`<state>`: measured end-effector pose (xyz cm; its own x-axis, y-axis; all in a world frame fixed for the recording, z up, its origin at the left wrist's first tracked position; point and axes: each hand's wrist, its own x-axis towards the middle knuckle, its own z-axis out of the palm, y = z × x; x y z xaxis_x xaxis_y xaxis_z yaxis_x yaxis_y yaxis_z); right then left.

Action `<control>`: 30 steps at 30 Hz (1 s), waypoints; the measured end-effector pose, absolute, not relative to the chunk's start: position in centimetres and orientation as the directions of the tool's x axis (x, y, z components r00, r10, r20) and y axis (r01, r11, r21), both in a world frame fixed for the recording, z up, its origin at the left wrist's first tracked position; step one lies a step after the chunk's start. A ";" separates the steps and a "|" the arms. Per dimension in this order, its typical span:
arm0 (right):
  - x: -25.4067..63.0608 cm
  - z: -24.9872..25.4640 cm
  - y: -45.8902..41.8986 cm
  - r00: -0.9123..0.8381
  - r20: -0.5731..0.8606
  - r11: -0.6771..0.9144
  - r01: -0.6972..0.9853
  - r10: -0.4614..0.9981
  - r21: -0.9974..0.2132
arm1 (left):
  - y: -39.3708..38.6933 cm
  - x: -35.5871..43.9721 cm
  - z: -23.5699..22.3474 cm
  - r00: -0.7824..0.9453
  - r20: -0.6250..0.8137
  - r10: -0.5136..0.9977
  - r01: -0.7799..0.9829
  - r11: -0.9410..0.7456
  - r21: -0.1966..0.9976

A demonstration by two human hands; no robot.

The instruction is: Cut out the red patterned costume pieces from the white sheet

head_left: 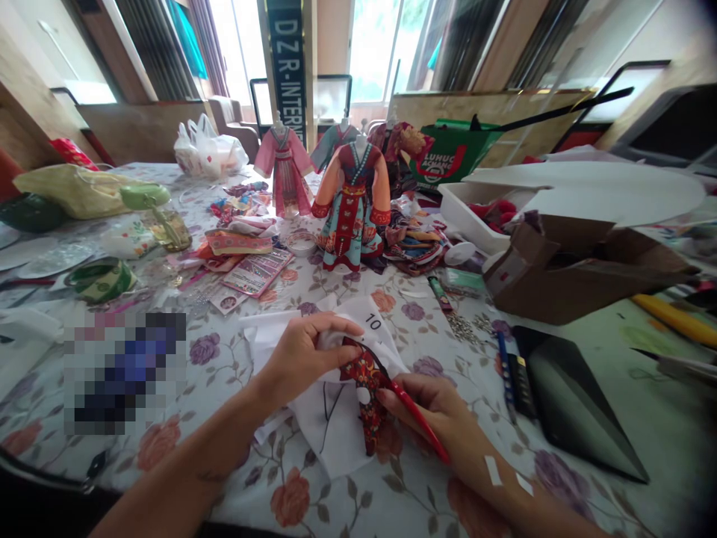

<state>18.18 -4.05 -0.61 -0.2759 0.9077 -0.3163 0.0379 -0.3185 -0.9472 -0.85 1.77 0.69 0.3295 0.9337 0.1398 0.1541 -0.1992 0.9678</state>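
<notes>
Sheet (385, 345) reads "10", sign (287, 75) "DZR·INTER", bag (456, 153) "LUHUC".

Left hand (314, 345) and right hand (429, 403) both bare, forearms bare out to frame edge. Right forearm (476, 448): two short white strips, tape-like, roughly rectangular, near the wrist, small gap between. Left forearm (184, 463): small faint dark mark (211, 476), thin, too blurred to read. Fingers slim; nail detail unclear.

One left hand (308, 345) and one right hand (434, 407) are holding one patterned cloth (370, 426) and one red tool (423, 426); four small robes (352, 217) are standing nearby.
</notes>
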 end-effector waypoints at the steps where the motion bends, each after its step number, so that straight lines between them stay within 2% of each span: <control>1: 18.2 -0.6 -4.1 -0.274 -0.317 -0.319 0.038 0.908 -0.947 | 1.7 -0.8 0.7 0.326 0.139 0.935 0.154 -0.197 0.968; 9: 18.3 -0.7 -4.2 -0.283 -0.317 -0.312 0.065 0.905 -0.948 | 1.5 -0.6 0.6 0.278 0.076 0.958 0.163 -0.125 0.979; 30: 18.2 -0.7 -4.2 -0.315 -0.303 -0.314 0.016 0.899 -0.949 | 1.6 -0.8 0.7 0.290 0.148 0.945 0.195 -0.210 0.958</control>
